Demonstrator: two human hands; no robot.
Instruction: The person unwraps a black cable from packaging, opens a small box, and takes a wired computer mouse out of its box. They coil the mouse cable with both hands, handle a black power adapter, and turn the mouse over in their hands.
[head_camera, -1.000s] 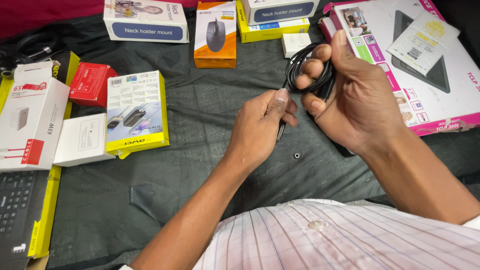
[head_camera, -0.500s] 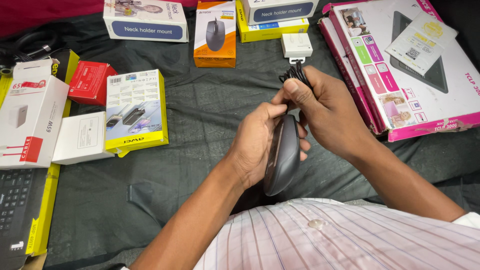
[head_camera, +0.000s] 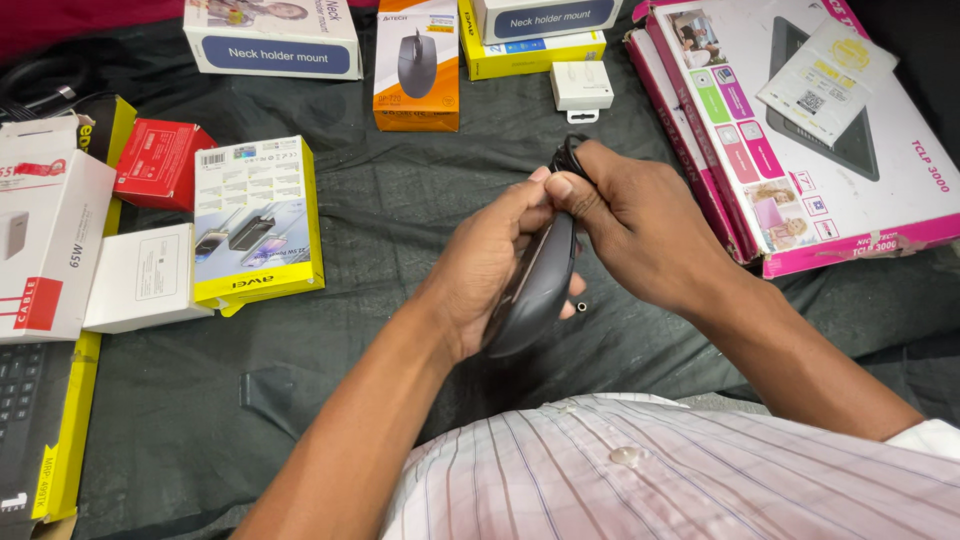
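Cloth (head_camera: 400, 240) spread with boxes, dark, lay under my hands. Mouse (head_camera: 535, 290) sat tilted in my left hand (head_camera: 485, 265), fingers curled round it, long axis running up toward my right hand (head_camera: 640, 235), which pinched the cable coil (head_camera: 570, 158) just above.

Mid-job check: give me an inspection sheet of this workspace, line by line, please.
Surface: dark cloth, wrinkled.
Job's things: dark mouse, held on edge between both hands.
Clutter: orange mouse box, yellow-edged box, red box, small white box, pink-edged flat box.
Grippers: left hand cradles the mouse; right hand pinches the coiled cable.
Cables: black coiled cable at the mouse's top end.
Surroundings: keyboard box at left edge; striped shirt below.
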